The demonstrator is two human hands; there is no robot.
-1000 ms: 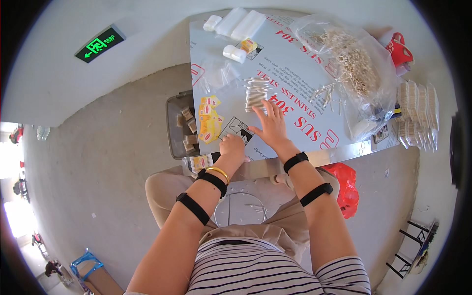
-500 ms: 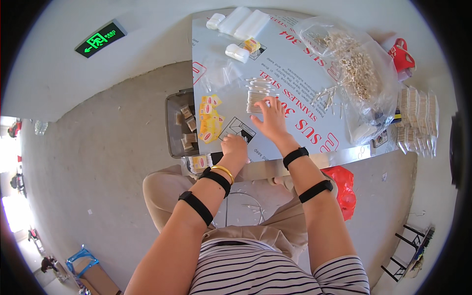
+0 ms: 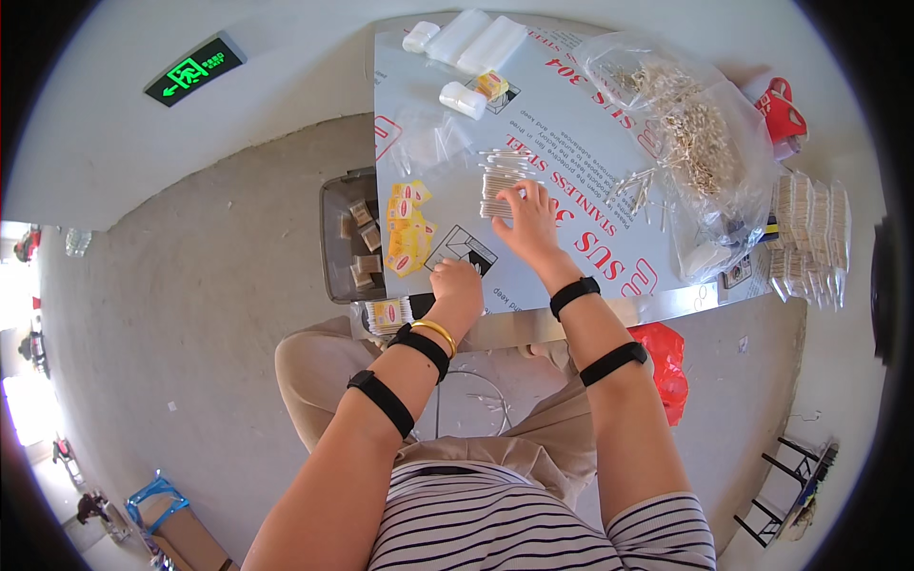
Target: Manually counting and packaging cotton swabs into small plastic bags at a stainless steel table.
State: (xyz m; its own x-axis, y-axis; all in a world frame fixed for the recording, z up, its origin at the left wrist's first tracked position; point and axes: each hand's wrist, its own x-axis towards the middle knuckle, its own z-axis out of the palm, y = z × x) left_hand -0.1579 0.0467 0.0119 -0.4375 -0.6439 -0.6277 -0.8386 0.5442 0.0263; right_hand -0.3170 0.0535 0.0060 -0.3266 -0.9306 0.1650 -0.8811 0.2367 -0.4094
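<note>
Less spread than a second ago, the right hand (image 3: pixel 533 225) curls beside cotton swabs (image 3: pixel 500 179) rowed on the table (image 3: pixel 449 198), now seemingly within grasp; whether it or the balled left hand (image 3: pixel 458 285) grips anything is unclear.

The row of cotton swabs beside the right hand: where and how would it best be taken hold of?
Probably the near end of the row of cotton swabs, thumb against the nearest swab, fingers reaching over the others, coming from above and right, where the right hand is. The swabs lie side by side, running left to right, packed closely there; the far end looks looser.
</note>
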